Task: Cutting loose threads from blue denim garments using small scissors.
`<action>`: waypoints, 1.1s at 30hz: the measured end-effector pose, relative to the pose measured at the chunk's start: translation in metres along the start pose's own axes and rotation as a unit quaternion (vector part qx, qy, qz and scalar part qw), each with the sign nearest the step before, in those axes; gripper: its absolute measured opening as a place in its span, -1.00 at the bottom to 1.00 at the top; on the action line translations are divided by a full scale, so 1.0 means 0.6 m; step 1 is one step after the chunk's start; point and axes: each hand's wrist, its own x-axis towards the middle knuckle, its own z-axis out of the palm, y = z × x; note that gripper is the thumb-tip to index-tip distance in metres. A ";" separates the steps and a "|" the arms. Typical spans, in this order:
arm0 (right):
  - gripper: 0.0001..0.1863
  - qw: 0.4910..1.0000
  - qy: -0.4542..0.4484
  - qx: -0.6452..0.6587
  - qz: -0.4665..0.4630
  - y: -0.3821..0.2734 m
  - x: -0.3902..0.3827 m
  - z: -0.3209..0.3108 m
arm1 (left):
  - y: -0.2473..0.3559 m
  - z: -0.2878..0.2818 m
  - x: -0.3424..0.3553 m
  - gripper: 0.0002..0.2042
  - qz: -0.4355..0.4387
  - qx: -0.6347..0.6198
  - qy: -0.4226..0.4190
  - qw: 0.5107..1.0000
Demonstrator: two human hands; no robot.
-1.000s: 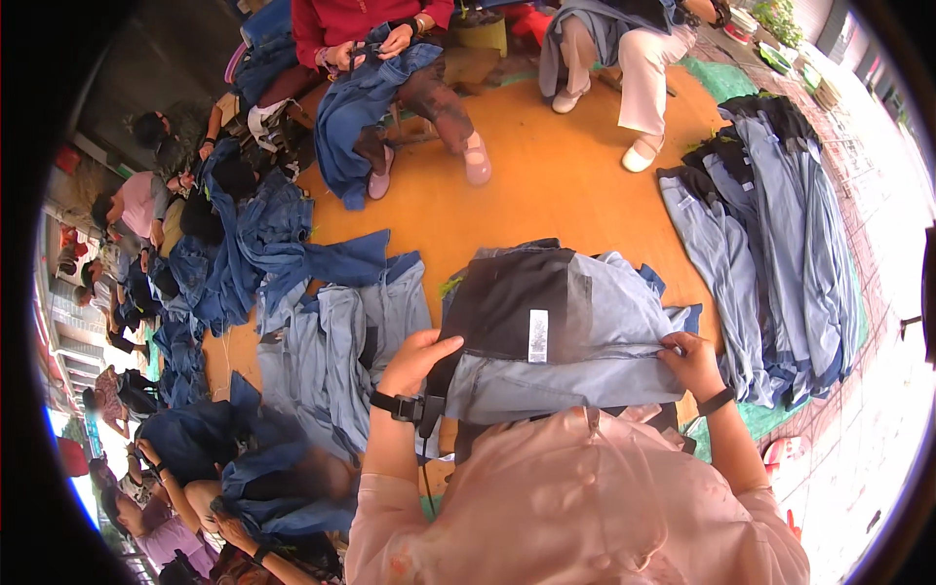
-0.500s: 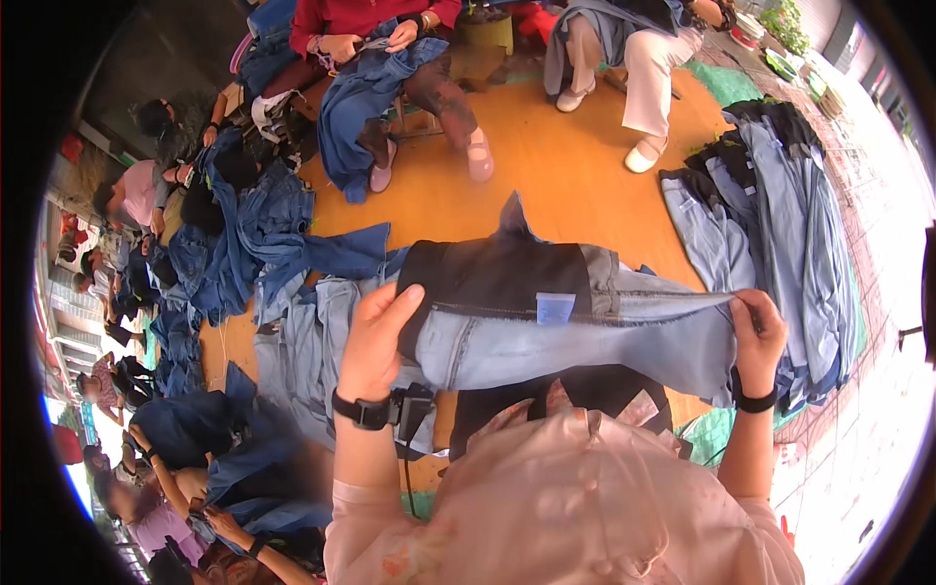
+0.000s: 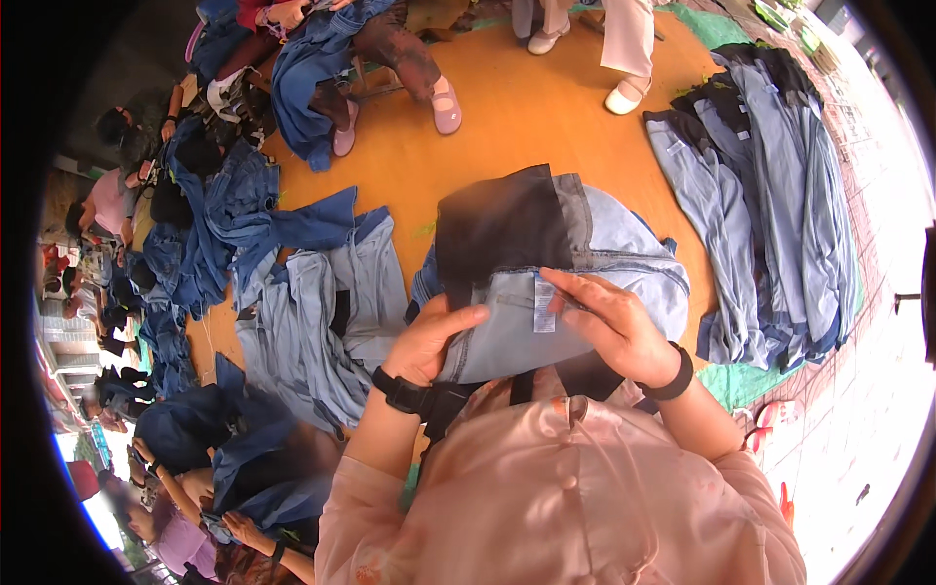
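A pair of inside-out light-blue jeans (image 3: 609,229) with black pocket lining (image 3: 497,219) lies across my lap, bunched up at its right end. My left hand (image 3: 429,339) grips the near left edge of the cloth, thumb on top and fingers hidden beneath. A small pale label (image 3: 543,304) hangs down from the seam in the middle. Over the garment, my right hand (image 3: 624,331) reaches in from the right, fingers stretched out, with the fingertips touching the label and the cloth beside it.
Pale jeans (image 3: 322,322) lie to my left, and a tall stack of jeans (image 3: 770,205) to my right. Darker denim (image 3: 229,205) is heaped farther left. Seated people with denim occupy the far side and left of the orange floor board (image 3: 507,107).
My right hand has let go of the jeans' far right end and come left to the label. The cloth has bunched together, and the label now hangs downward. My left hand has moved slightly right.
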 end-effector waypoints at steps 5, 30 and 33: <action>-0.56 0.999 -0.029 -0.015 -0.006 0.024 0.005 0.024 | -0.013 0.025 0.002 -0.65 0.011 0.016 0.054 0.998; -0.68 0.990 0.077 -0.082 -0.081 -0.001 -0.011 0.047 | -0.002 0.082 -0.030 -0.68 0.094 0.025 0.083 0.992; -0.66 0.991 0.063 -0.086 -0.082 -0.001 -0.012 0.046 | -0.005 0.078 -0.029 -0.69 0.101 0.023 0.082 0.991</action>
